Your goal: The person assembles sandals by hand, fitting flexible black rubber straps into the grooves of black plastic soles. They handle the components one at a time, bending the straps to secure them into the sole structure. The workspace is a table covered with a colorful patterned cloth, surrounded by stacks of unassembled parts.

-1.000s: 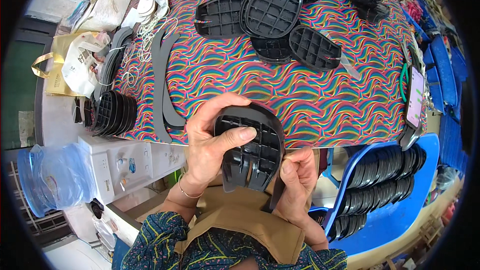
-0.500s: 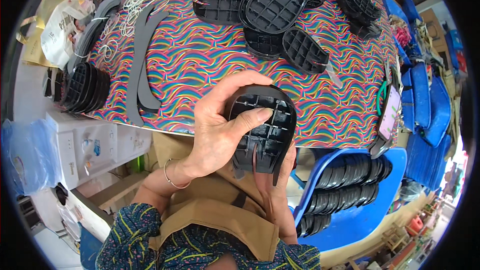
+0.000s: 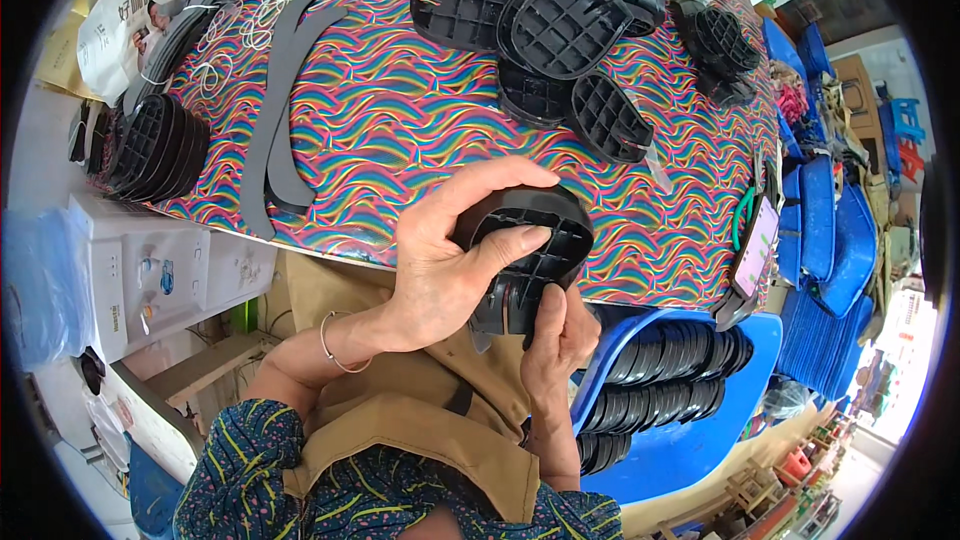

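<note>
Versus half a second ago, we see the right hand (image 3: 562,340) out from behind the sole (image 3: 532,268), thumb now pressing its lower right edge. We have the left hand (image 3: 435,275) gripping the sole's left side; sole sits between both hands.

Strips (image 3: 272,105) on table (image 3: 390,140) left of sole (image 3: 560,245), tray (image 3: 690,440) right

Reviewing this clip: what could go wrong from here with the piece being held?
The dark strip curving around the black gridded piece might shift or sit unevenly if the right hand, its thumb near the lower right edge, eases off. The left hand grips the piece at the patterned table's near edge, so a slip could drop it.
</note>
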A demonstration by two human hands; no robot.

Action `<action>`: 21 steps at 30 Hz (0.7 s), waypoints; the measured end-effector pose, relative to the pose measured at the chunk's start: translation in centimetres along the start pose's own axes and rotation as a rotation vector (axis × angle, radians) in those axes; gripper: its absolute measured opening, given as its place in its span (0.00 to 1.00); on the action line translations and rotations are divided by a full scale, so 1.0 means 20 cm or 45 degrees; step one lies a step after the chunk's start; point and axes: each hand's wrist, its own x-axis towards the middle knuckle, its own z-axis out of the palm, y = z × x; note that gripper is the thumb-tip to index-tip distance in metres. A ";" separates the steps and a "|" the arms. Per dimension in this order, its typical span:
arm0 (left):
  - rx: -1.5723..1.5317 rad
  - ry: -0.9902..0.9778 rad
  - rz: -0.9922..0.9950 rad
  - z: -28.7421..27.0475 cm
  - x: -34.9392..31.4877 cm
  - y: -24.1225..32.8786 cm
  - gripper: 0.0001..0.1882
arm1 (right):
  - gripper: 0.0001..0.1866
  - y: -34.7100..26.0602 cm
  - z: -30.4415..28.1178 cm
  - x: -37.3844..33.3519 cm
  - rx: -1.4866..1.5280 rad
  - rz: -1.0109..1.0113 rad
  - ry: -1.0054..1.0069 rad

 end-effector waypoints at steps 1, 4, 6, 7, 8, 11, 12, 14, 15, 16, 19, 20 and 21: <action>-0.011 -0.005 0.003 0.00 0.00 -0.01 0.18 | 0.20 0.03 0.02 0.00 -0.086 -0.095 0.054; -0.025 -0.008 -0.034 -0.02 0.00 -0.03 0.18 | 0.20 -0.04 -0.03 0.04 0.049 0.091 -0.083; -0.025 -0.033 -0.052 -0.02 0.00 -0.03 0.18 | 0.20 -0.07 -0.04 0.07 0.193 0.125 -0.067; -0.006 -0.058 -0.055 -0.02 0.00 -0.03 0.18 | 0.21 -0.08 -0.03 0.10 0.268 0.078 -0.006; 0.014 -0.082 -0.058 -0.02 0.00 -0.03 0.18 | 0.20 -0.10 -0.02 0.12 0.273 0.066 0.036; -0.026 -0.057 0.016 0.00 0.00 -0.06 0.18 | 0.18 -0.07 -0.03 0.11 0.024 0.047 0.040; -0.038 -0.059 0.016 -0.01 -0.01 -0.06 0.18 | 0.18 -0.05 -0.03 0.10 -0.088 -0.028 0.033; -0.009 -0.081 -0.003 -0.01 -0.01 -0.05 0.18 | 0.18 -0.04 -0.05 0.09 -0.201 -0.079 0.001; 0.005 -0.092 -0.012 -0.01 -0.01 -0.05 0.18 | 0.18 -0.03 -0.06 0.10 -0.082 -0.054 -0.017; -0.017 -0.121 -0.028 -0.02 0.00 -0.05 0.18 | 0.18 -0.03 -0.07 0.11 0.034 -0.032 -0.033; -0.046 -0.193 -0.095 -0.03 0.00 -0.06 0.19 | 0.17 -0.03 -0.13 0.20 0.222 -0.044 -0.075; -0.031 -0.206 -0.130 -0.01 0.00 -0.05 0.19 | 0.16 -0.04 -0.14 0.22 0.256 -0.059 -0.090; -0.016 -0.219 -0.165 0.00 -0.01 -0.04 0.19 | 0.16 -0.06 -0.15 0.23 0.125 -0.118 -0.101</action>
